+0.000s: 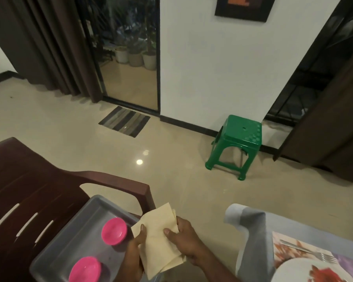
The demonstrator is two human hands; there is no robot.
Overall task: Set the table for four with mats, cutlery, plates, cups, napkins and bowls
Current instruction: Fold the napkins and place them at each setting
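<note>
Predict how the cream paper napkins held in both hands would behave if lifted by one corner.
The cream paper napkins would probably droop, since their free corners already bend past the left hand and right hand. They look thin, so likely very light. The loose layers may fan apart.

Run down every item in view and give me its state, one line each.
Napkins: cream, folded, held between both hands.
Left hand: grips the napkins' left edge.
Right hand: grips the napkins' right side.
Pink bowls: two, upright, empty, in the tray.
Tray: resting on the chair seat.
Fork: lying on the mat.
Plate: on the mat, near the fork.
Stool: upright, unoccupied.
</note>
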